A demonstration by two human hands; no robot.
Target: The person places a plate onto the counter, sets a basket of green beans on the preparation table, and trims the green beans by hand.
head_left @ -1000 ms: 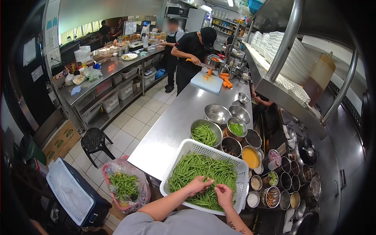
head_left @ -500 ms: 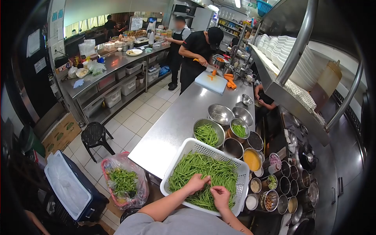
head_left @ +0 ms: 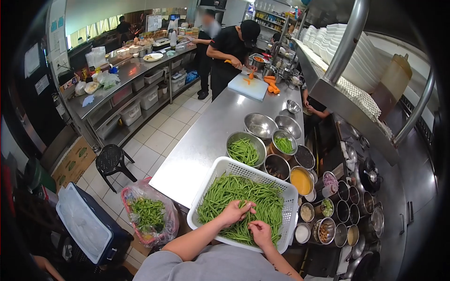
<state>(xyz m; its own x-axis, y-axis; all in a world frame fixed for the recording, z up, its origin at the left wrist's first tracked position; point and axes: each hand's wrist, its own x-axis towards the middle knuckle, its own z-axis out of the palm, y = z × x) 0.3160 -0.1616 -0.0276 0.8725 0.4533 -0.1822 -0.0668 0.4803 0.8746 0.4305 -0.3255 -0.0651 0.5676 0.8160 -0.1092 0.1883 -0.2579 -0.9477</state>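
Observation:
A white perforated basket (head_left: pixel 210 180) full of green beans (head_left: pixel 260 194) stands at the near end of the steel counter. Over the beans, my left hand (head_left: pixel 236 211) has its fingers curled, with thumb and fingertips brought together. Close by on the right, my right hand (head_left: pixel 260 232) is bent in a pinch above the same heap. What lies between the fingertips of either hand is too small to make out. Just beyond the basket is a steel bowl (head_left: pixel 260 146) with more green beans inside.
Metal bowls and pots of ingredients (head_left: pixel 300 181) line the counter's right side. A co-worker (head_left: pixel 229 51) cuts carrots on a white board (head_left: pixel 248 87). Left are a black stool (head_left: pixel 110 160), a bag of greens (head_left: pixel 147 215) and a blue cooler (head_left: pixel 89 225). A plate shelf (head_left: pixel 337 93) overhangs the right.
The camera view has shifted slightly. My hands stay over the beans, with small finger movements; the left hand's fingers now reach further over the right hand. The co-worker still handles the carrots.

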